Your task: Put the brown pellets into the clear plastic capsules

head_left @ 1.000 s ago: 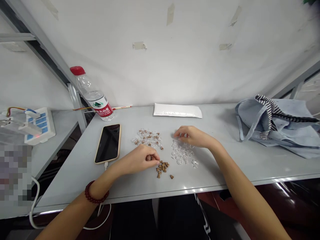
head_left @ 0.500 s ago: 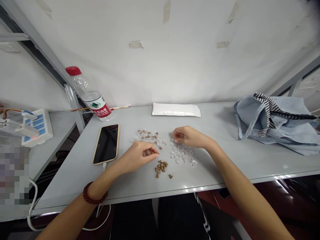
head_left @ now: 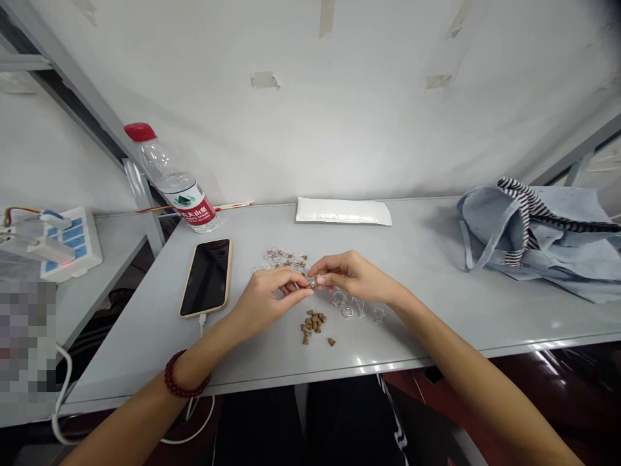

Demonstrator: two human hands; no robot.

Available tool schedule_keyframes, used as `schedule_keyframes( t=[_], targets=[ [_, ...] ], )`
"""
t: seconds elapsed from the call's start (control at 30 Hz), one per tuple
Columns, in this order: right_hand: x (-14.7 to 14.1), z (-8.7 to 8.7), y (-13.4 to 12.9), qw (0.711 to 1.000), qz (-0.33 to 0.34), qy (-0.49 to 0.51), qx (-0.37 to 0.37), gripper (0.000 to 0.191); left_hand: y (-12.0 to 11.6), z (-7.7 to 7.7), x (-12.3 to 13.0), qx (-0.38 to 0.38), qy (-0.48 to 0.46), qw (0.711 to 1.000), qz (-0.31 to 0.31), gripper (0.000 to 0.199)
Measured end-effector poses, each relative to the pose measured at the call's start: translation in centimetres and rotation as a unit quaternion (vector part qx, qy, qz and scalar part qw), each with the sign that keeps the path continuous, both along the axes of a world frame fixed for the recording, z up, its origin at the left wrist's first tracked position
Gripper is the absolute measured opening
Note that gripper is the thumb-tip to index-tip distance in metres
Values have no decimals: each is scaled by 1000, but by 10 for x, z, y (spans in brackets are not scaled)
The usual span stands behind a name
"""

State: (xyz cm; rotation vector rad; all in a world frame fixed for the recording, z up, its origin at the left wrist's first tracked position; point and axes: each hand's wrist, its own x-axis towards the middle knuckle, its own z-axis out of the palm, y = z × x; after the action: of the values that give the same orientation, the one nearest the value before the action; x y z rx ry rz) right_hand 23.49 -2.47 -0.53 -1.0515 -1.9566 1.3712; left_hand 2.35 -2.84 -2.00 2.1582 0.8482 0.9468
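Observation:
My left hand (head_left: 272, 294) is closed in a pinch on a small brown cork (head_left: 309, 285). Right against its fingertips, my right hand (head_left: 350, 275) pinches a tiny clear bottle (head_left: 313, 279), partly hidden by the fingers. Below the hands lies a pile of tapered brown corks (head_left: 313, 323), with one stray cork (head_left: 331, 342) beside it. Clear little bottles (head_left: 347, 310) of varied shapes lie under and beside my right hand, which covers some of them. Behind my left hand is a group of clear bottles with brown corks (head_left: 286, 257).
A phone (head_left: 206, 278) with a white cable lies left of my left hand. Behind it, a red-capped water bottle (head_left: 191, 204) leans on the frame. A white packet (head_left: 343, 211) lies by the wall. A blue cloth bag (head_left: 543, 239) is at right, a power strip (head_left: 72, 246) far left.
My right hand has moved left from the clear bottles to meet my left hand, bringing a clear bottle. My left hand has shifted slightly, still pinching the cork.

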Motion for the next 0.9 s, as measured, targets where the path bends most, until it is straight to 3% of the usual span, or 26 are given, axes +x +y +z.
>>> schedule_keyframes(
  t=[0.17,0.33,0.43,0.6,0.67,0.77,0.9],
  targets=[
    [-5,0,-3,1000,22,2,0,20,1,-1,-1,130,10,991,-7,10],
    [-5,-3,-4,999,38,25,-20,21,2,-6,-1,184,32,982,-2,15],
    [-6,-6,-5,999,5,27,-28,20,2,-7,-1,183,39,982,9,12],
    [-5,-4,-2,999,-13,30,-41,32,2,-4,0,111,77,990,34,10],
    [-2,-4,3,999,-42,-6,-3,39,3,-5,-1,99,99,988,59,13],
    [5,-8,11,985,-91,-102,106,33,6,-9,-5,105,152,978,99,16],
    [7,-15,15,966,-69,-173,179,21,9,-12,-7,107,215,958,158,26]
  ],
)
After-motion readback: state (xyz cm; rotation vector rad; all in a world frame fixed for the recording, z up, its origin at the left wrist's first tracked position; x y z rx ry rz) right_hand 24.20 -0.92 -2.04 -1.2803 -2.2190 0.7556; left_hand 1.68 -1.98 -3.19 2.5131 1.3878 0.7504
